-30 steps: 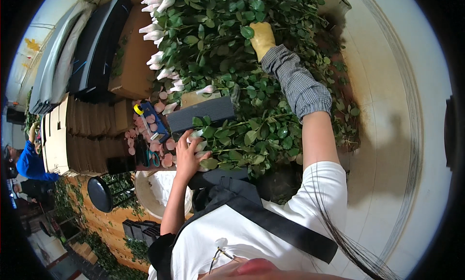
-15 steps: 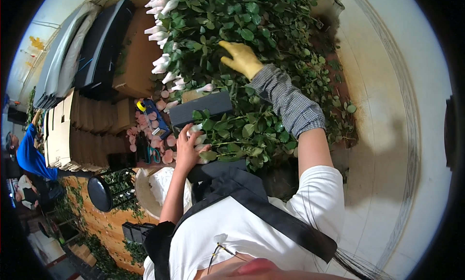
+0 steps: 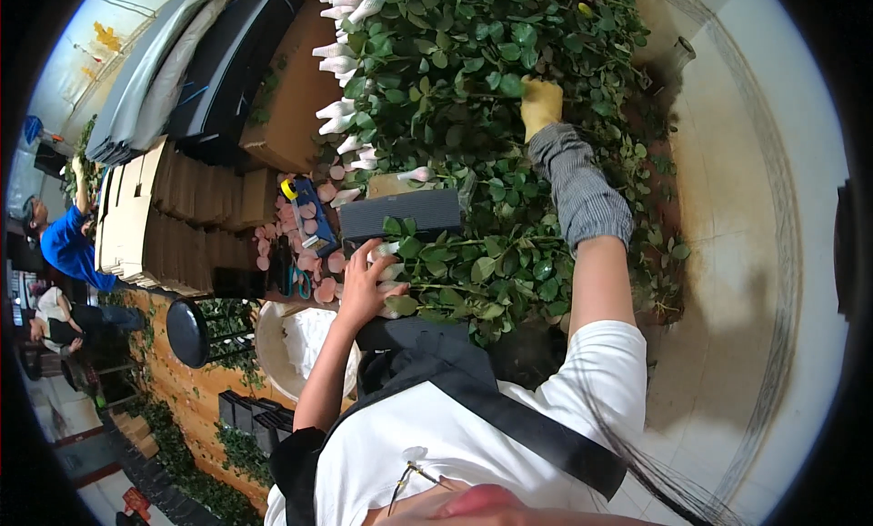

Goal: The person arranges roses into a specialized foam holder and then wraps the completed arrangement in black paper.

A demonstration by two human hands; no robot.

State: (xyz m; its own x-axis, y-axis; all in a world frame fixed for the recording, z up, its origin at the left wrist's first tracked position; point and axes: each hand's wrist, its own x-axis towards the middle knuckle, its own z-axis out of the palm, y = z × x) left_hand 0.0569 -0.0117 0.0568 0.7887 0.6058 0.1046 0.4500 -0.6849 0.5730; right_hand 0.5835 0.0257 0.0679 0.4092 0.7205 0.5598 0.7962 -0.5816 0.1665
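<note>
A pile of leafy rose stems (image 3: 455, 53) covers the far side of the table, its buds (image 3: 336, 64) in white sleeves lined up along the left edge. In a yellow glove, my right hand (image 3: 542, 106) is closed on a leafy stem over the right part of this pile; the foliage partly hides the grip. My left hand (image 3: 364, 290) lies with fingers apart on a few white-sleeved buds of a smaller rose bunch (image 3: 482, 270) close to my body. Just beyond that bunch sits a dark grey ridged block (image 3: 400, 214).
Pink petals (image 3: 289, 219), a blue box (image 3: 314, 219) and scissors (image 3: 296, 279) lie left of the block. Stacked cardboard (image 3: 173, 226) stands farther left. Below are a white-lined bin (image 3: 305, 344) and a black stool (image 3: 187, 333). A person in blue (image 3: 68, 249) is at far left.
My right hand has moved right across the pile and gone from stretched fingers to a closed grip. My left hand stays on the buds. The view has shifted slightly.
</note>
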